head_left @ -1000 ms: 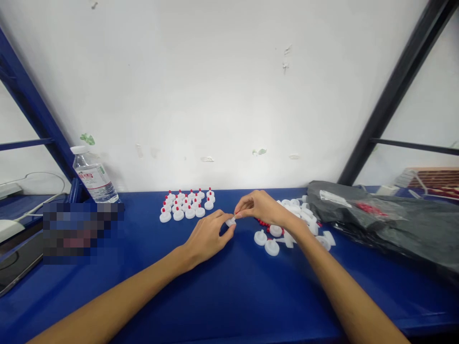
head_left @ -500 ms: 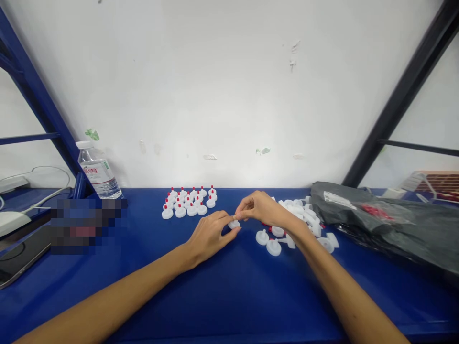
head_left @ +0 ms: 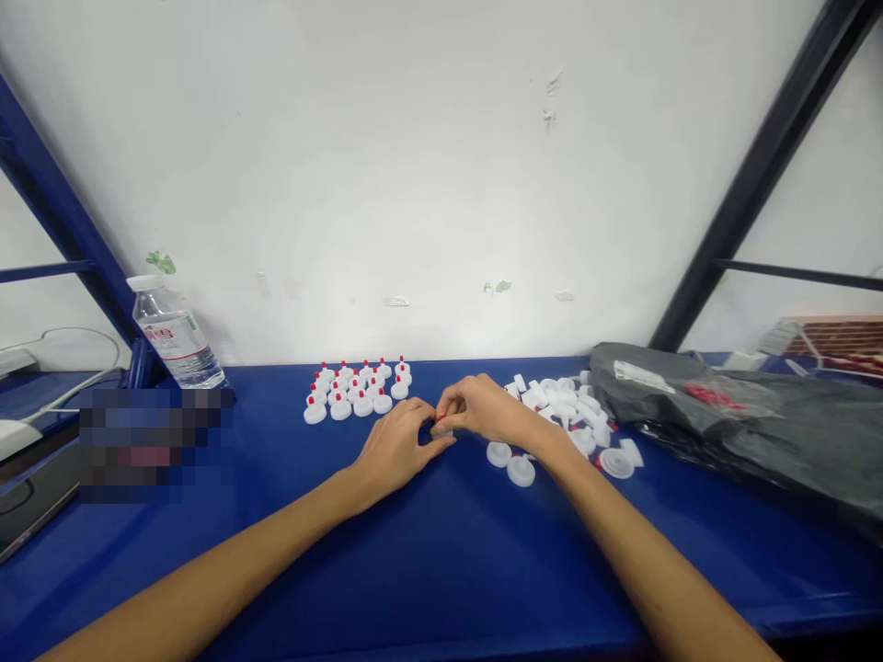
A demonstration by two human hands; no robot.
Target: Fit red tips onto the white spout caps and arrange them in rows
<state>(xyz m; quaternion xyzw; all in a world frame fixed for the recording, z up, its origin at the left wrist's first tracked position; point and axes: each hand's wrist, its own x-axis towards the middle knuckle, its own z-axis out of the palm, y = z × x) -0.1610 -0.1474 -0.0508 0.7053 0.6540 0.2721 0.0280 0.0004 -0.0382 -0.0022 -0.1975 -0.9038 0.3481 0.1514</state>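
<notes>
My left hand (head_left: pixel 398 448) is closed round the side of a white nozzle cap (head_left: pixel 442 436), thumb in front and fingers behind. From the right, my right hand (head_left: pixel 483 410) pinches a small red tip (head_left: pixel 440 420) above that cap; the fingers largely cover both pieces. Rows of white caps with red tips (head_left: pixel 362 405) stand upright to the left, beyond my left hand. Beside my right wrist lies a loose heap of white caps and flat-tabbed pieces (head_left: pixel 562 400), with bits of red among them.
A grey plastic bag (head_left: pixel 724 441) lies on the right of the blue table (head_left: pixel 441 570), with a clear packet of red pieces (head_left: pixel 717 397) on it. At the left stand a water bottle (head_left: pixel 177 336) and a dark phone-like device (head_left: pixel 34 487). The white wall closes off the back.
My right hand has shifted slightly left and a red tip now shows between its fingers over the cap. My left hand keeps its hold; the whole view has shifted a little.
</notes>
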